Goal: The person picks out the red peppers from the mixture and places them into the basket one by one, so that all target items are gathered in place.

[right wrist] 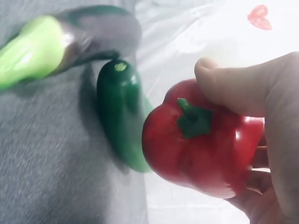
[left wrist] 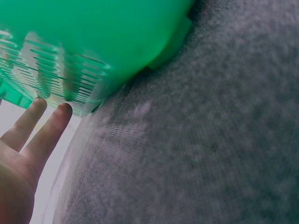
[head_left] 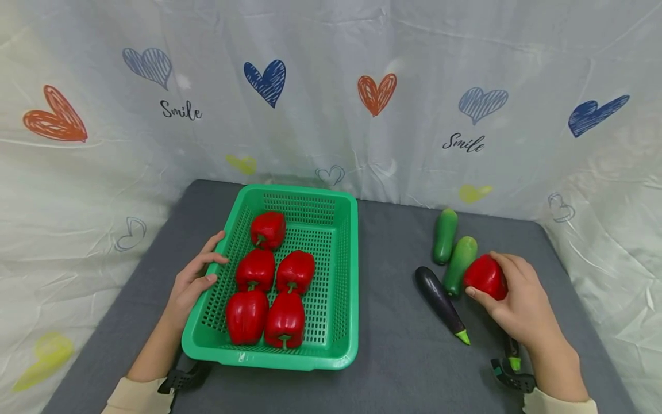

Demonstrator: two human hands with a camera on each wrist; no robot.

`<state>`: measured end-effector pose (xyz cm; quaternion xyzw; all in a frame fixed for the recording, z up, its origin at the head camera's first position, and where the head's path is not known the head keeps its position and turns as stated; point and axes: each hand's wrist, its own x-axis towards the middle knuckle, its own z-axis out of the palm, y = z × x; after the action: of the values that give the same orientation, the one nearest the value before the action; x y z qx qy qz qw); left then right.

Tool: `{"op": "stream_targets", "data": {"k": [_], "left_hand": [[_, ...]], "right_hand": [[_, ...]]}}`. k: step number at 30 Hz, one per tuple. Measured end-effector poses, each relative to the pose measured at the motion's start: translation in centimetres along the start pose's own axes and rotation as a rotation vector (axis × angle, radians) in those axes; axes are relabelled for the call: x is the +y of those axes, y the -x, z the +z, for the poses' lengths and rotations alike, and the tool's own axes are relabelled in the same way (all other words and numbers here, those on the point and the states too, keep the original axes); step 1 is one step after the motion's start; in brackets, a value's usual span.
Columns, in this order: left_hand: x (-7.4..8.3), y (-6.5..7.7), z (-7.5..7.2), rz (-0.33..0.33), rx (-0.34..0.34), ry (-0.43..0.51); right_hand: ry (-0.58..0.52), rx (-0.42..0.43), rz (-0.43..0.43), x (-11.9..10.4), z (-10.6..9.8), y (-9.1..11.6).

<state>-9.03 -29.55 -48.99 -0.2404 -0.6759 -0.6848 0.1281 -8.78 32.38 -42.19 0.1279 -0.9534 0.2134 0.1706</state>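
My right hand [head_left: 522,302] grips a red bell pepper [head_left: 485,277] at the right of the table, thumb on one side and fingers round the other. In the right wrist view the pepper's green stem [right wrist: 194,119] faces the camera. Against the left side of a green plastic basket [head_left: 353,276] rests my left hand [head_left: 191,287], its fingers extended at the rim. The left wrist view has two of its fingers [left wrist: 49,133] by the slotted basket wall [left wrist: 88,70]. Several red bell peppers [head_left: 296,271] lie inside the basket, grouped toward its left.
Two green cucumbers [head_left: 445,236] lie just left of the gripped pepper. A dark eggplant [head_left: 439,302] lies beside them, and another eggplant [head_left: 512,351] is partly hidden under the right wrist. A white curtain with printed hearts [head_left: 320,132] hangs behind the grey table [head_left: 393,356].
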Motion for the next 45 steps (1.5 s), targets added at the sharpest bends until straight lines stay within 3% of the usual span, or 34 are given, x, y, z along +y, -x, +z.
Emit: {"op": "stream_targets", "data": {"k": [16, 27, 32, 45], "left_hand": [[0.5, 0.1, 0.1, -0.002, -0.013, -0.002], [0.1, 0.2, -0.1, 0.019, -0.027, -0.005], [-0.2, 0.4, -0.4, -0.017, -0.023, -0.015], [0.1, 0.1, 0.1, -0.035, 0.007, -0.002]], "right_hand": [[-0.002, 0.103, -0.053, -2.0, 0.1, -1.1], [-0.019, 0.128, -0.214, -4.0, 0.3, -2.5], [-0.023, 0.149, -0.257, -4.4, 0.5, -3.1], [-0.061, 0.162, -0.287, -5.9, 1.1, -4.8]]}}
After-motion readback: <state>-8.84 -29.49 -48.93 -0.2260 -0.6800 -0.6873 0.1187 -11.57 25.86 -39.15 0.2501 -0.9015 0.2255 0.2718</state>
